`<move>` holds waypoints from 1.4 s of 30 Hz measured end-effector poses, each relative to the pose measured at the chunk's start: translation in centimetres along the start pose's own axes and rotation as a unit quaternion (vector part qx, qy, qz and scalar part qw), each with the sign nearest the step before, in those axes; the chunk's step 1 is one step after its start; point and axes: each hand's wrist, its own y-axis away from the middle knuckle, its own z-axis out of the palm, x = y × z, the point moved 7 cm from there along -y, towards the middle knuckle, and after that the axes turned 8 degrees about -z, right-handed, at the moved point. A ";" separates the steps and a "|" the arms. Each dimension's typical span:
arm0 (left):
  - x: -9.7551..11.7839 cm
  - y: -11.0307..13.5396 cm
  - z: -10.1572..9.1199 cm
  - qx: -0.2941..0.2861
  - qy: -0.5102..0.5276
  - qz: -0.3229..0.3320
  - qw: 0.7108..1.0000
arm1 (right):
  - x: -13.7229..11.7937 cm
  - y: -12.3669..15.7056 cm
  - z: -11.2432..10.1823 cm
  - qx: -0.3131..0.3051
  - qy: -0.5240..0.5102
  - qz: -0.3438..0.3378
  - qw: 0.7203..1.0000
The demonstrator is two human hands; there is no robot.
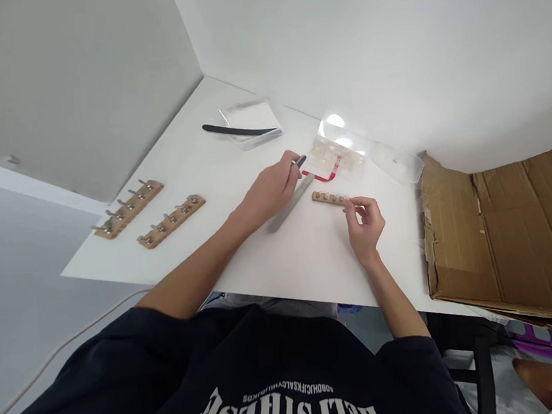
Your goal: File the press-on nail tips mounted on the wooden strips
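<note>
My left hand (271,191) is closed around a thin dark-tipped tool (300,161), held like a pen above a long grey nail file (291,202) lying on the white table (304,256). My right hand (364,222) pinches the right end of a small wooden strip (329,197) that carries several small pale pieces in a row. The strip lies flat on the table between both hands.
Two longer wooden strips with metal pegs (128,208) (171,220) lie at the left. A black nail file (240,130) rests on a clear bag at the back. A clear packet with a red strip (334,160) and a clear box (396,161) sit behind. Cardboard (505,232) stands at right.
</note>
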 end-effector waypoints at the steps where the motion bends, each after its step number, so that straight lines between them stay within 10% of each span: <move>1: -0.5 -0.4 -0.3 0.014 -0.040 -0.013 0.999 | 0.2 0.0 0.1 -0.004 -0.020 0.030 0.999; 13: -3.4 -1.5 1.4 0.041 -0.273 -0.025 0.961 | 2.6 -0.4 0.9 -0.038 -0.233 0.212 0.948; 24: 0.1 0.1 3.3 0.002 -0.232 0.085 0.969 | 2.7 -0.3 1.4 -0.065 -0.228 0.218 0.947; 42: 0.4 0.9 3.9 -0.082 -0.266 0.020 0.960 | 3.0 -0.1 1.5 -0.064 -0.205 0.219 0.952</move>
